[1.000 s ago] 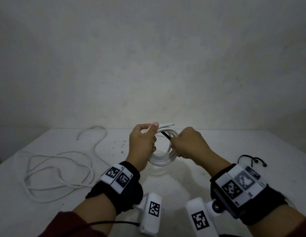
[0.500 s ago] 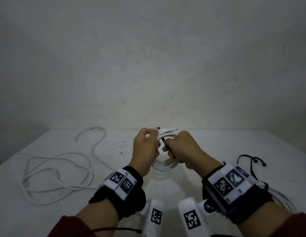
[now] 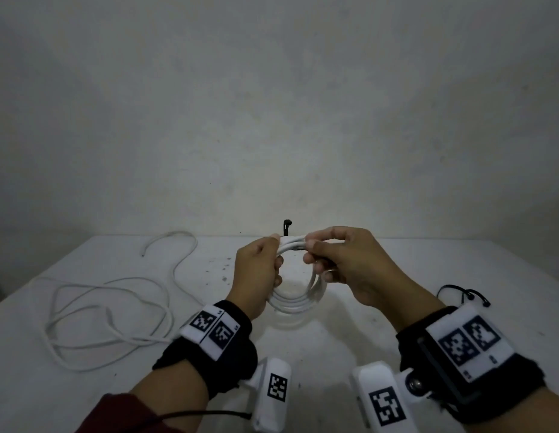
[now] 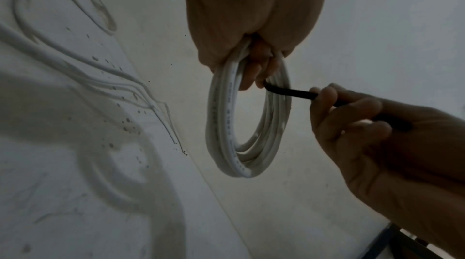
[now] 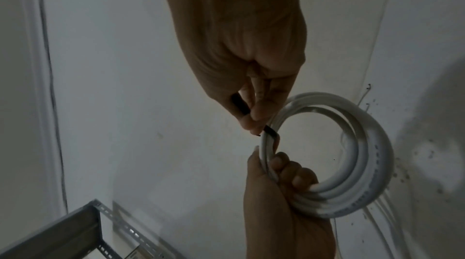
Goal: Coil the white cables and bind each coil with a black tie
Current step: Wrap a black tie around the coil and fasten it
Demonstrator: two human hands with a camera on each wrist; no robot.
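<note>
A coiled white cable (image 3: pixel 298 303) (image 4: pixel 227 124) (image 5: pixel 367 166) hangs upright above the table. My left hand (image 3: pixel 259 270) (image 5: pixel 279 181) grips the coil at its top with fingers curled through the ring. My right hand (image 3: pixel 337 260) (image 4: pixel 352 116) pinches a black tie (image 4: pixel 289 92) (image 5: pixel 241 108) that passes through the coil beside the left fingers. One end of the tie (image 3: pixel 286 226) sticks up behind the coil's top in the head view.
A loose white cable (image 3: pixel 109 310) sprawls over the left of the white table (image 3: pixel 459 270). More black ties (image 3: pixel 465 293) lie at the right, behind my right wrist. A grey perforated metal frame (image 5: pixel 75 229) shows low in the right wrist view. A plain wall stands behind.
My right hand has shifted up to the coil's top with the tie, and a tie end now pokes up behind the coil. The left hand keeps its grip.
</note>
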